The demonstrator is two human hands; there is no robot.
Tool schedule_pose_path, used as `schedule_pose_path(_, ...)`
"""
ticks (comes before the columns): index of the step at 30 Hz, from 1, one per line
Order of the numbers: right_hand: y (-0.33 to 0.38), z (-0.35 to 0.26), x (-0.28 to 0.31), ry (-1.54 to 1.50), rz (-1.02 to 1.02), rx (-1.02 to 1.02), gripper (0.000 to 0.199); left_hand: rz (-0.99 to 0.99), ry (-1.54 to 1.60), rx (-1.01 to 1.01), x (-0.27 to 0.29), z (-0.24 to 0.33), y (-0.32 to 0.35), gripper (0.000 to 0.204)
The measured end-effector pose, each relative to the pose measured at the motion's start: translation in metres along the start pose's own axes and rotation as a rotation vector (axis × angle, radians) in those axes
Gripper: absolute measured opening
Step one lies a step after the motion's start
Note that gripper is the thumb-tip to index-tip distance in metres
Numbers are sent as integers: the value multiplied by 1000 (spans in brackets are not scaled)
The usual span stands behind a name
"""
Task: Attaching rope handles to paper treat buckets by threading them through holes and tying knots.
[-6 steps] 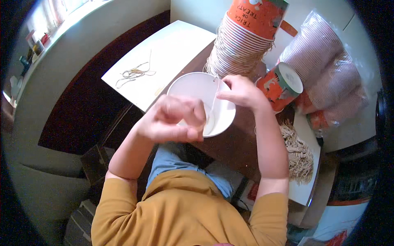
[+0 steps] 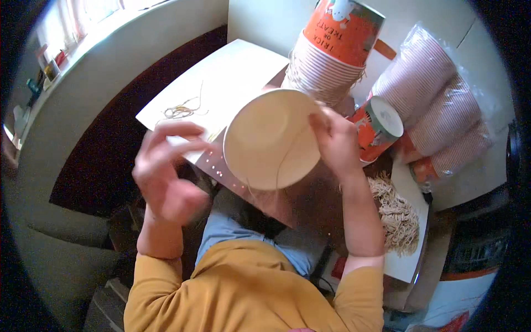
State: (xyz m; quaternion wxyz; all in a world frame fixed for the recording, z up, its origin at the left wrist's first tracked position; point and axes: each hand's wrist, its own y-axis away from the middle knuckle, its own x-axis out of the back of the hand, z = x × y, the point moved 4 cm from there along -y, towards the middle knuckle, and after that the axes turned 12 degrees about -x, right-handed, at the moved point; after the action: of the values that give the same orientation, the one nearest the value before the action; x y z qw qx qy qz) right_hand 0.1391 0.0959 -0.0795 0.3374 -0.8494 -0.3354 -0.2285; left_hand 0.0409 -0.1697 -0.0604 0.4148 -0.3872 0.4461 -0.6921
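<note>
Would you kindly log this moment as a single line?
right hand: gripping paper bucket by rim | left hand: open, blurred, apart from bucket | thin cord: across bucket's interior | paper-bucket stack: beyond

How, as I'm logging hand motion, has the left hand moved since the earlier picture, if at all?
Yes, leftward: against the white board, the left hand was mostly right of its near corner; now it is mostly left.

Left fingers (image 2: 178,129) blurred, right fingers (image 2: 335,123) perhaps partly behind bucket (image 2: 265,133)
</note>
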Motion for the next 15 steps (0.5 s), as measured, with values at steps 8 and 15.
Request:
schedule_pose_path(8, 6, -85, 68, -141, 83, 555, 61, -95, 691, 602, -49, -68, -36, 114)
schedule_pose_path(15, -92, -104, 138, -385, 61, 387, 75, -134, 453, -135, -99, -99, -199, 99)
